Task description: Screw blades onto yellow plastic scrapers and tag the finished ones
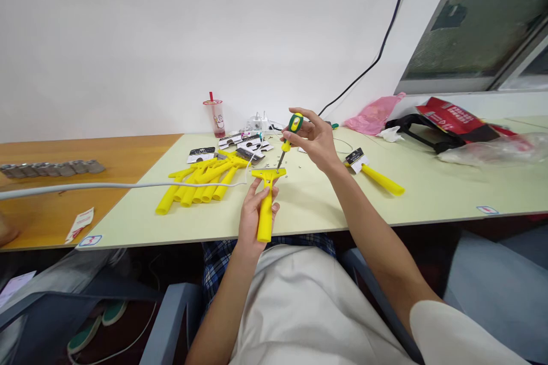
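Observation:
My left hand (pixel 252 211) is wrapped round the handle of a yellow scraper (pixel 266 214), held head-up above the table's front edge. In my right hand (pixel 314 140) is a screwdriver (pixel 294 125) with a green and yellow handle, gripped by the fingertips. Its shaft slants down and its tip meets the right side of the scraper's head. Whether the tip sits in a screw is too small to tell. Several more yellow scrapers (pixel 205 177) lie in a pile to the left. Tiny metal pieces are scattered on the tabletop behind the scraper's head.
Black-and-white cards (pixel 201 154) lie behind the pile. A cup with a straw (pixel 214 117) stands near the wall. On the right are another yellow scraper (pixel 382 179) with a card, a pink bag (pixel 372 117) and a red package (pixel 460 117). A white cable (pixel 128 186) crosses at left.

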`<state>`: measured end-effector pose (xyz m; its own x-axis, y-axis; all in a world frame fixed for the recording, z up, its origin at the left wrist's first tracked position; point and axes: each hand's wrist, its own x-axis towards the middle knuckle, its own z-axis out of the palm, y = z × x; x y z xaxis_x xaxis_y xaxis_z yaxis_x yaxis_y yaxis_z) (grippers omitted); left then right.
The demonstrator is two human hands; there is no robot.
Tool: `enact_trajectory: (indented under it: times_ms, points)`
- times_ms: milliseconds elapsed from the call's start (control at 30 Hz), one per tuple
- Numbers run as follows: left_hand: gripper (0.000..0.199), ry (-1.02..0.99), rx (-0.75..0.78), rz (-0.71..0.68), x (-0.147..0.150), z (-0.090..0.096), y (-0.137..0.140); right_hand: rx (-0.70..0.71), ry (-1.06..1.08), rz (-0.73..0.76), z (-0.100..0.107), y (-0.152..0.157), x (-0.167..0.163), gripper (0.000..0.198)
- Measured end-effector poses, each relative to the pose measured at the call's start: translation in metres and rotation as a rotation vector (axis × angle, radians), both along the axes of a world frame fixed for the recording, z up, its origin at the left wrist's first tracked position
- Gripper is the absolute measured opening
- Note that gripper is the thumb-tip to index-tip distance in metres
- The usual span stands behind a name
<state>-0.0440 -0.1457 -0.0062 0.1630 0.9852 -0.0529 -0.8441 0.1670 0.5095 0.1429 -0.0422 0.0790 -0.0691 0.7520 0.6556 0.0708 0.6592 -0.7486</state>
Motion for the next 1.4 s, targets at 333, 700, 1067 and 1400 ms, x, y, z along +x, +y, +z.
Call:
enact_trajectory:
  times_ms: [333,700,1067,1400]
  points:
    - [0.043,0.001,0.008,-0.001,-0.0001,0.0,-0.0003,-0.005,0.026,0.014,0.0014,-0.0015,-0.0001,0.078]
    - [0.042,-0.01,0.011,0.004,-0.0003,-0.0003,-0.0001,-0.028,0.025,0.003,0.0034,-0.004,-0.001,0.084]
    - [0.044,0.007,0.004,0.016,0.0002,-0.001,-0.0003,-0.014,0.04,0.027,0.0012,-0.0022,-0.0002,0.078]
    - [0.05,0.013,0.013,-0.011,-0.0006,-0.0032,0.0003,-0.017,0.063,0.044,0.0001,-0.0003,-0.0003,0.08]
